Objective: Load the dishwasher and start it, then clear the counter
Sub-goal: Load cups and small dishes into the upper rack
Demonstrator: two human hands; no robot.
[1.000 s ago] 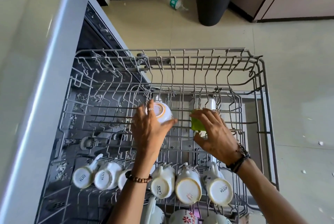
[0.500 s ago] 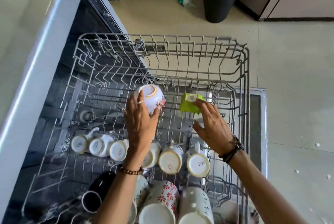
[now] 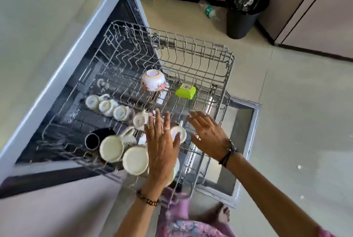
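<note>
Both hands had let go and drawn back since half a second earlier. Left hand [image 3: 162, 147] was flat with fingers straight, holding nothing, above the cups [image 3: 120, 112] in the rack [image 3: 227, 76]. Right hand [image 3: 208, 133] was beside it, fingers spread and empty. Beyond the left fingertips, the floral bowl [image 3: 153, 80] lay upside down on the tines. Beyond the right fingertips sat the green cup [image 3: 185, 91], also inverted. Farther off on the floor stood a black bin [image 3: 242, 13] with a bottle [image 3: 209, 10] next to it.
</note>
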